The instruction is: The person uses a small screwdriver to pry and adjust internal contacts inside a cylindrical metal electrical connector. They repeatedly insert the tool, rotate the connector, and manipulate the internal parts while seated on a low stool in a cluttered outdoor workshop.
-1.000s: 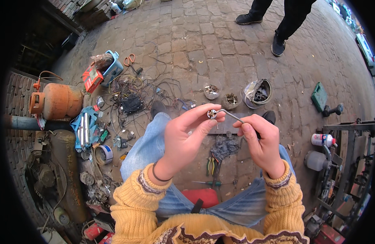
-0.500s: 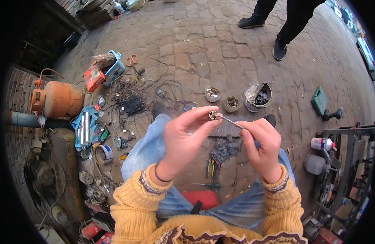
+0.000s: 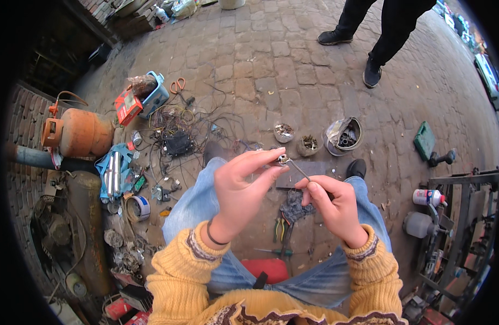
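Observation:
Between the thumb and fingertips of my left hand point(image 3: 239, 187) is a small round metal part point(image 3: 283, 160), too small to name. My right hand point(image 3: 331, 205) grips a thin metal rod-like tool point(image 3: 299, 170), whose far tip meets that part. Below my hands, between my legs, lie pliers with yellow-green handles point(image 3: 279, 227), a screwdriver with a green handle point(image 3: 286, 252) and a crumpled dark grey thing point(image 3: 295, 207). A flat grey plate point(image 3: 321, 168) rests on the bricks just beyond my right hand.
Two small tubs of metal bits point(image 3: 283, 132) point(image 3: 309, 145) and a bucket of parts point(image 3: 344, 136) stand ahead. Tangled wires point(image 3: 176, 130) spread leftward, near an orange gas cylinder point(image 3: 87, 132). A person's legs point(image 3: 387, 32) stand far right; a metal rack point(image 3: 460, 216) is at right.
My right hand has shifted left and slightly down, and the rod is now tilted more steeply. My left hand still pinches the small part, with little movement.

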A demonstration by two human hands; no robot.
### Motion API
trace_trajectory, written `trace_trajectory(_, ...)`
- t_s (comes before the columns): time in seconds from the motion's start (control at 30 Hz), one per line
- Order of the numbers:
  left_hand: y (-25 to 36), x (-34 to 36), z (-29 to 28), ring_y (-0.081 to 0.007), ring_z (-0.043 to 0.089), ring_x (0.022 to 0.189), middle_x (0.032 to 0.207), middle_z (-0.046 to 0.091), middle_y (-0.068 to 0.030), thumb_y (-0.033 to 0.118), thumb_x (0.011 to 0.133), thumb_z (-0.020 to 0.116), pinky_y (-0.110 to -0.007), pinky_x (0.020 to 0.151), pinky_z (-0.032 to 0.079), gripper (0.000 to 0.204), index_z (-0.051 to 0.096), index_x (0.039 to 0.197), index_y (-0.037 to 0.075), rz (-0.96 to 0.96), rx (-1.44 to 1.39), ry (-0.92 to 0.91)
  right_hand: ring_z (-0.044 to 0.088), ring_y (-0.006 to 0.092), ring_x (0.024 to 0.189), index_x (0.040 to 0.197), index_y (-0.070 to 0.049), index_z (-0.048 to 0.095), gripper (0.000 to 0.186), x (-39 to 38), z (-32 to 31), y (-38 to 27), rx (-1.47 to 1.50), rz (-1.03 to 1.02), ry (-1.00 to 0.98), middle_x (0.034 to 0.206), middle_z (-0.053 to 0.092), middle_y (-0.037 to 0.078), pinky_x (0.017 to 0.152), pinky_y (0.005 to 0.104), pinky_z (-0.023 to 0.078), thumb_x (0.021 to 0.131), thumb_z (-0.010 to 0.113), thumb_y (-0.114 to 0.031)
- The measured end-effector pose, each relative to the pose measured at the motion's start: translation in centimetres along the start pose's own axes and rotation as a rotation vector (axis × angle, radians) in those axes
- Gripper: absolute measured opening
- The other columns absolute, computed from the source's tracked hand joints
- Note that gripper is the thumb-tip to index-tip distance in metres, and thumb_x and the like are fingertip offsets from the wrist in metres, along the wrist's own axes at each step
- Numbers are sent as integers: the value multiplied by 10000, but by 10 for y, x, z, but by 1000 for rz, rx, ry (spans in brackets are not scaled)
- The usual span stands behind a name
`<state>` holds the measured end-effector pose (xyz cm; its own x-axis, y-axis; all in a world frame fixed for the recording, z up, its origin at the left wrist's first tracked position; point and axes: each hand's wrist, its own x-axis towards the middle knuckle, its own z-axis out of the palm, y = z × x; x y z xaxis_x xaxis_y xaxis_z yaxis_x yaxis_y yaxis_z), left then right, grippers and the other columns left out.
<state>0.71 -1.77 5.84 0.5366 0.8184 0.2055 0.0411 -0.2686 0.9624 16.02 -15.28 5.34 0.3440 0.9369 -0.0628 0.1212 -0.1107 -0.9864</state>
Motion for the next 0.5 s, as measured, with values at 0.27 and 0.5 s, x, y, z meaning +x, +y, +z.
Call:
trace_trajectory(0.27, 3, 1, 2, -98, 688, 816, 966, 740, -73, -87, 813, 753, -221, 714, 547, 308, 756, 1108, -1, -19, 7, -19, 368, 27, 511, 1006, 11, 679, 308, 5, -4, 11, 564, 234, -137, 713, 621, 23, 480, 203, 298, 1069, 505, -236)
trace_trajectory(0.5, 5, 0, 5, -85, 643, 731, 878, 707, -46, -38, 777, 807, -223, 647, 510, 268, 754, 1035, 12, 22, 74, 12, 410, 14, 544, 1073, 5, 672, 197, 10, 3, 4, 393, 88, 139, 711, 594, -17, 503, 186, 314, 1013, 599, -167)
